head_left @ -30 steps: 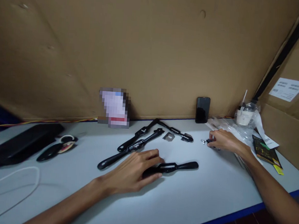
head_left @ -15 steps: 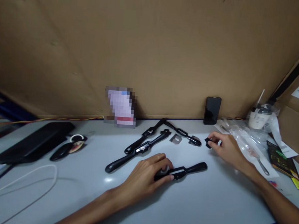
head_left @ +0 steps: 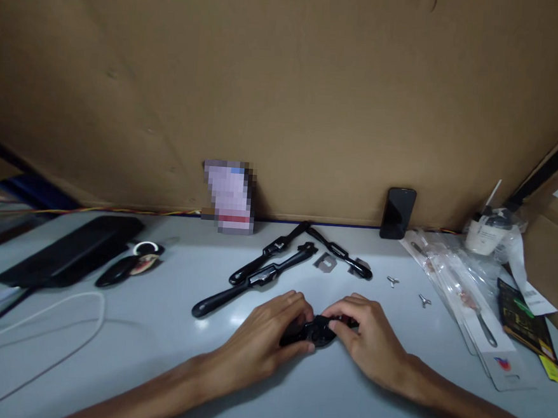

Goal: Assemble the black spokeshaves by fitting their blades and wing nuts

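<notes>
My left hand (head_left: 277,330) is wrapped around one handle of a black spokeshave (head_left: 318,336) just above the table. My right hand (head_left: 368,333) pinches a small black cap (head_left: 321,323) against the spokeshave's middle; its fingers hide the far handle, and how the cap sits I cannot tell. Beyond my hands lie more black spokeshaves (head_left: 255,280), angled across each other. Beside them a grey metal blade (head_left: 325,262) lies flat, and another is partly under a spokeshave (head_left: 347,255). Two small silver wing screws (head_left: 424,301) rest to the right.
A black phone (head_left: 398,213) leans on the cardboard wall (head_left: 315,97), with a pixelated upright item (head_left: 229,196) further left. Clear plastic packages (head_left: 464,298) and a white cup (head_left: 485,233) stand right. At left are a black case (head_left: 70,248), keys (head_left: 116,274) and a white cable (head_left: 102,317).
My right hand has moved left and toward me, bringing the small black cap onto the spokeshave. The two wing screws now show. My left hand keeps its hold.
</notes>
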The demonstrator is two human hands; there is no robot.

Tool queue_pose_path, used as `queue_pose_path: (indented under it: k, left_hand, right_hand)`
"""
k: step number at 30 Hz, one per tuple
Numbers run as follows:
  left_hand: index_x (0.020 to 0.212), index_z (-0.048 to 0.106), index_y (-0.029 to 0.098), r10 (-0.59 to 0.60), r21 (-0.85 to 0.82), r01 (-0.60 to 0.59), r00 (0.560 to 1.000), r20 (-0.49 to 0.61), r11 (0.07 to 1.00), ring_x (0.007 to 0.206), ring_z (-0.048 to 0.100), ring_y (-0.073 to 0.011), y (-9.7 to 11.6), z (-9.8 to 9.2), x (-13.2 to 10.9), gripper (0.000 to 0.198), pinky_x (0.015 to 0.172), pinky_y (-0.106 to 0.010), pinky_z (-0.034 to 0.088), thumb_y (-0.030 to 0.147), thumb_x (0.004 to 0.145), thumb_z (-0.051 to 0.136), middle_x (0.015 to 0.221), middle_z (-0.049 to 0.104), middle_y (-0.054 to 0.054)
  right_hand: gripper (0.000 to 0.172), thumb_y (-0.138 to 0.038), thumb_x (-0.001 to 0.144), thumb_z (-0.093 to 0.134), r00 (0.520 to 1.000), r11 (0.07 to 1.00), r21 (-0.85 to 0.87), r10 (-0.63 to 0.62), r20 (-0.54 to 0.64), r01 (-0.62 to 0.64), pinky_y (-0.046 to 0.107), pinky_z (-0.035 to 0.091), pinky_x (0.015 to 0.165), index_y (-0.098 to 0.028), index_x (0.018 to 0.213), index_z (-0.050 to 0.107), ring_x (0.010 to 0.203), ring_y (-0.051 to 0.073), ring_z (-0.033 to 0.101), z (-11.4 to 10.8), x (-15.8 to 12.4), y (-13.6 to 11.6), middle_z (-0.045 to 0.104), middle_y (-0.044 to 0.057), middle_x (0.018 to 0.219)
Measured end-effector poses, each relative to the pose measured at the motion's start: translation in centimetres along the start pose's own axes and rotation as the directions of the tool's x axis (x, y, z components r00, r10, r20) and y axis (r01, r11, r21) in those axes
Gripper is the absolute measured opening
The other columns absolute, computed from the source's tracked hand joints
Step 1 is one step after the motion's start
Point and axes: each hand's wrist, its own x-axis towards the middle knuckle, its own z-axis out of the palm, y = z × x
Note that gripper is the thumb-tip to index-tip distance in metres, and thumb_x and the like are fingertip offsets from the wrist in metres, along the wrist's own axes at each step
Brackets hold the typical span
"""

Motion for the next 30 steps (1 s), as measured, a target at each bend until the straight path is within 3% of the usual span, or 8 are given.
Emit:
queue_pose_path:
  k: [6, 10, 14, 18, 25, 30]
  left_hand:
    - [0.101, 0.060, 0.020, 0.103, 0.035, -0.101, 0.994, -0.045, 0.994, 0.074, 0.059, -0.0184, -1.0, 0.4, 0.2, 0.015, 0.065, -0.028, 0.044, 0.029, 0.096, 0.070, 0.088, 0.063, -0.001]
    - [0.112, 0.059, 0.020, 0.160, 0.047, -0.158, 0.986, -0.045, 0.986, 0.078, 0.062, -0.0196, -1.2, 0.4, 0.0, 0.017, 0.068, -0.029, 0.047, 0.025, 0.098, 0.067, 0.094, 0.066, -0.003]
    - [0.121, 0.058, 0.020, 0.244, 0.045, -0.242, 0.969, -0.039, 0.969, 0.080, 0.063, -0.0203, -0.9, 0.0, 0.0, 0.019, 0.069, -0.029, 0.047, 0.018, 0.102, 0.057, 0.096, 0.066, -0.004]
    - [0.116, 0.067, 0.021, 0.343, 0.047, -0.345, 0.939, 0.031, 0.938, 0.076, 0.059, -0.0179, -0.8, -0.6, 0.3, 0.027, 0.066, -0.027, 0.044, 0.011, 0.103, 0.045, 0.094, 0.061, -0.005]
    - [0.111, 0.073, 0.021, 0.279, -0.066, -0.277, 0.960, 0.022, 0.958, 0.083, 0.061, -0.0179, -1.1, -0.6, 0.5, 0.028, 0.073, -0.029, 0.048, 0.012, 0.103, 0.048, 0.099, 0.063, -0.006]
    - [0.104, 0.076, 0.021, 0.277, -0.059, -0.276, 0.961, 0.014, 0.959, 0.082, 0.061, -0.0176, -0.9, -0.7, 0.5, 0.029, 0.074, -0.029, 0.048, 0.009, 0.102, 0.049, 0.097, 0.063, -0.006]
  right_hand:
    - [0.029, 0.000, 0.087, 0.067, 0.991, 0.978, -0.165, -0.131, 0.000, 0.129, 0.038, 0.048, 0.089, -0.024, 0.099, 0.078, 0.096, 0.022, 0.063, 1.5, -0.2, 1.2, 0.066, 0.004, 0.097]
    - [0.034, -0.001, 0.086, 0.069, 0.992, 0.973, -0.199, -0.124, -0.020, 0.118, 0.034, 0.048, 0.080, -0.022, 0.112, 0.070, 0.088, 0.019, 0.060, 1.3, 0.1, 1.6, 0.063, 0.003, 0.101]
    - [0.028, -0.004, 0.086, 0.073, 0.995, 0.981, -0.178, -0.083, -0.047, 0.074, 0.031, 0.046, 0.076, -0.022, 0.106, 0.067, 0.078, 0.015, 0.058, 1.0, 0.3, 1.8, 0.061, 0.001, 0.101]
    - [0.022, -0.002, 0.083, 0.074, 0.994, 0.986, -0.148, -0.090, -0.054, 0.081, 0.029, 0.044, 0.072, -0.019, 0.094, 0.066, 0.075, 0.014, 0.056, 0.6, 0.7, 1.6, 0.059, -0.001, 0.092]
    - [0.014, -0.004, 0.088, 0.066, 0.991, 0.998, 0.053, 0.035, 0.126, -0.042, 0.025, 0.043, 0.065, -0.017, 0.084, 0.068, 0.069, 0.013, 0.055, -1.4, 2.8, 0.8, 0.061, -0.004, 0.073]
    - [0.018, -0.003, 0.078, 0.077, 0.980, 0.992, -0.121, -0.012, 0.200, 0.036, 0.026, 0.040, 0.064, -0.019, 0.085, 0.074, 0.067, 0.013, 0.054, -1.8, 2.9, 1.1, 0.063, -0.004, 0.072]
